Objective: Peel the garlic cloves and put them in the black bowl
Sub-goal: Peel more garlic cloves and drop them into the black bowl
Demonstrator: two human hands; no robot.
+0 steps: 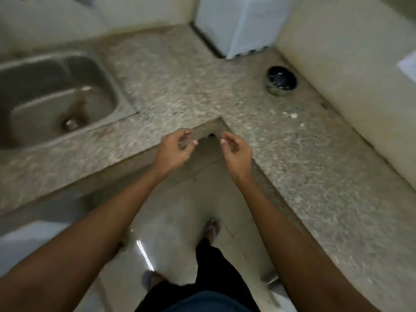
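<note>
Garlic cloves are hard to find here; some small pale bits lie on the right part of the counter, and they are too blurred to say if they are cloves or only skin. You see the black bowl farther away on the same right part of the granite counter, near the pale wall on the right. The pale bits lie nearer to you than the bowl and apart from it. What is inside the bowl you cannot read, only a few light spots.

Your left hand and your right hand are both raised in front of the inner corner of the counter, side by side with a gap between them. The fingers of the left hand are loosely curled and nothing shows plainly between them. The fingers of the right hand are also half curled, thumb toward the fingertips; whether something small is pinched there, the blur does not let you tell.

On the far left a steel sink is set into the counter. At the far side, in the corner, stands a white boxy container. Below your arms you see the tiled floor and your feet in sandals.
</note>
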